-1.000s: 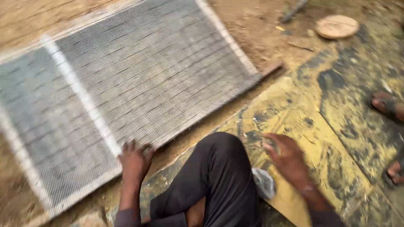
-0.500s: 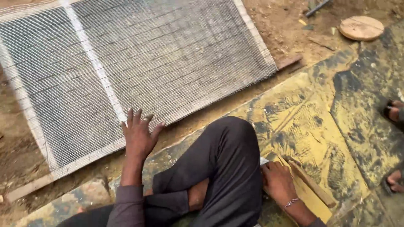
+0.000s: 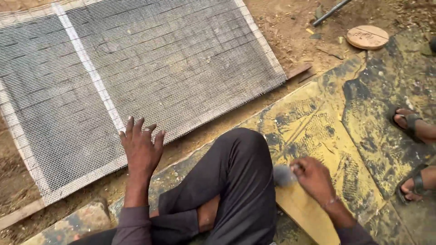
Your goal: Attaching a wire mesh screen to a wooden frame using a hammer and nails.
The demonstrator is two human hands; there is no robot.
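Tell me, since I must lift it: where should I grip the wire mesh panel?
Probably the near edge of the wire mesh panel, by the left hand, coming from the sitter's side. It lies flat, with that pale frame strip bare and close.

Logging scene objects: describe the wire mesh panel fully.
The wire mesh panel is a large grey sheet of fine square-grid wire, crossed by a pale strip and edged with pale strips. It lies flat on the dirt ground, running out of view at the top and left. The left hand, fingers spread, sits at its near edge.
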